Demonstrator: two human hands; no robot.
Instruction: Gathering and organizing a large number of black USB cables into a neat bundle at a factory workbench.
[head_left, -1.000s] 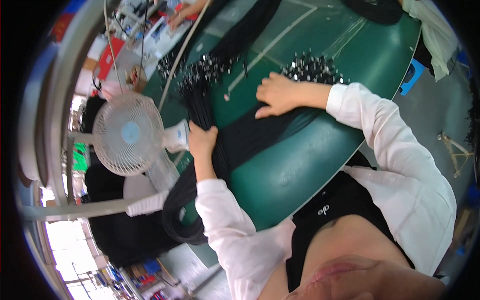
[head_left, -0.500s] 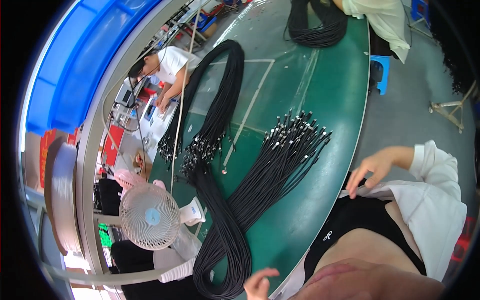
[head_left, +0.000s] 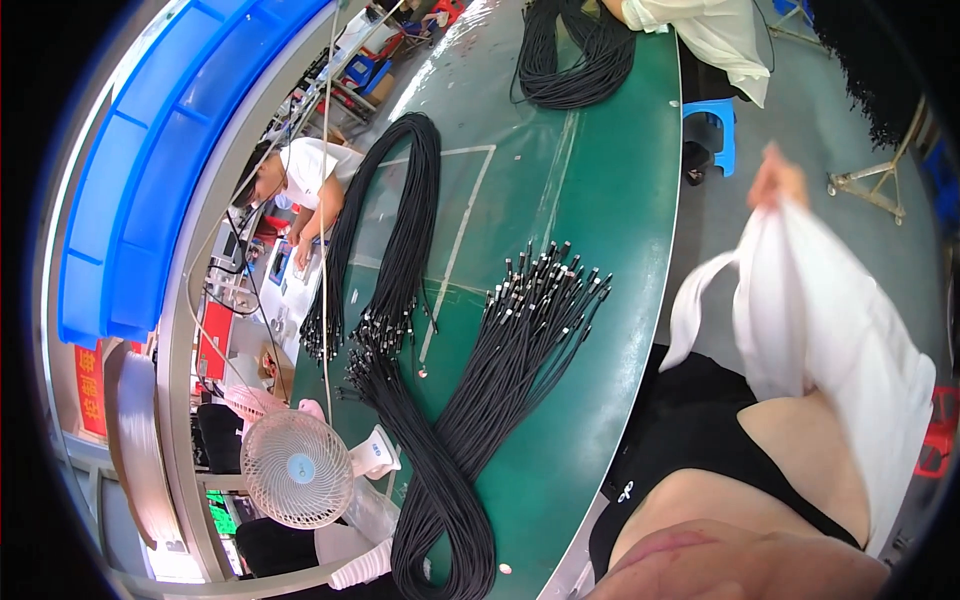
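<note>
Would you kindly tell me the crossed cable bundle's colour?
The cable bundle is black; the head view shows it best.

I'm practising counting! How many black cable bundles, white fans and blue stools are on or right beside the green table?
Black cable bundles: 3
White fan: 1
Blue stool: 1
Total: 5

The right hand (head_left: 779,184) is standing out to the person's right, forward of the bare right shoulder (head_left: 803,428). Its fingers (head_left: 771,160) are pointing toward the upper edge of the view; motion blur is obscuring their exact grip. The right arm (head_left: 845,300) is extending outward, its loose white sleeve (head_left: 865,370) concealing the elbow.
</note>
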